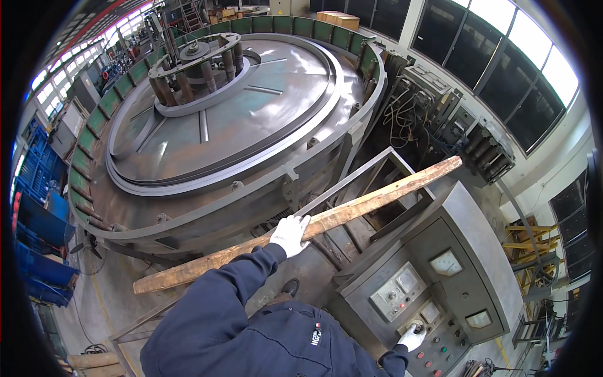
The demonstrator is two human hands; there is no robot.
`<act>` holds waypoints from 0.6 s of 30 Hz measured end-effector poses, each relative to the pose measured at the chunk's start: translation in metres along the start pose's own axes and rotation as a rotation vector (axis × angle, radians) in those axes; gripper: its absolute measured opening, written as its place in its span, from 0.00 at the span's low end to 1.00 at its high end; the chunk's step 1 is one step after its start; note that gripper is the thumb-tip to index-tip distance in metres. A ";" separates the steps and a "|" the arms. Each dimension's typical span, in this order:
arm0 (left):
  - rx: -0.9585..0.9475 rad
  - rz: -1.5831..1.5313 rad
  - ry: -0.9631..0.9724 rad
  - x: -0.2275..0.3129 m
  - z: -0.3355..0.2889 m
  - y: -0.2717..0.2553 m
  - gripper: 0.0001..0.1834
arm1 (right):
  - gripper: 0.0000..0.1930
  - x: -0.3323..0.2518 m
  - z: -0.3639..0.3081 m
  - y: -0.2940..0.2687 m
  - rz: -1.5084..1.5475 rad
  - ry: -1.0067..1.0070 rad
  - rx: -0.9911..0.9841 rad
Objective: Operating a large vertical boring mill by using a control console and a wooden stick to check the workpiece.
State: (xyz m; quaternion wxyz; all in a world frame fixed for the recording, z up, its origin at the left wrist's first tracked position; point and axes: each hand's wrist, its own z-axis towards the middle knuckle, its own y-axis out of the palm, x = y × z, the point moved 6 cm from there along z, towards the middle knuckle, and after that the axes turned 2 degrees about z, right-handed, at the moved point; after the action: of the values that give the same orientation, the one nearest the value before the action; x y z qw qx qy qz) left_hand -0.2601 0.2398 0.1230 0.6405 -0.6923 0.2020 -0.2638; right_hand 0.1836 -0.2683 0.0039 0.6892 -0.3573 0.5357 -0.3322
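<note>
L hand (pixel 290 235) on wooden beam (pixel 370 203), can't tell if grip's wrapped round it; beam slants betw. round machine (pixel 270 125) & ctrl console (pixel 433 279). R hand (pixel 412 338): grip pinches blk knob (pixel 418 327).

Daylight whitens the windows (pixel 532 45), glare patches the metal disc (pixel 251 125), and bent fisheye edges blacken.

Two white-gloved hands at work here, one left hand (pixel 290 235), one right hand (pixel 412 337)! One long brown wooden beam (pixel 370 202), just the one. One grey metal control console (pixel 472 217), two large white-faced meters (pixel 446 262) on its right side. One huge round grey metal turntable (pixel 282 125)!
</note>
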 end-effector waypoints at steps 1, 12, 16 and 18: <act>0.006 -0.002 0.001 0.000 0.000 0.000 0.49 | 0.23 0.000 0.000 0.000 -0.003 0.001 0.001; 0.013 -0.009 -0.002 -0.002 0.000 0.003 0.48 | 0.21 -0.010 -0.002 -0.005 0.001 0.022 -0.001; 0.026 -0.014 0.009 -0.003 -0.001 0.006 0.49 | 0.21 -0.009 -0.002 -0.004 -0.004 0.008 -0.009; 0.018 -0.022 0.010 -0.002 0.000 0.005 0.48 | 0.21 -0.007 -0.001 -0.003 0.006 0.008 -0.005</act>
State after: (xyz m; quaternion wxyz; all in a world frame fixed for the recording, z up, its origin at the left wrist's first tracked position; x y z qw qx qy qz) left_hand -0.2608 0.2406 0.1180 0.6428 -0.6873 0.1955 -0.2761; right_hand 0.1809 -0.2640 0.0101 0.6873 -0.3561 0.5401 -0.3303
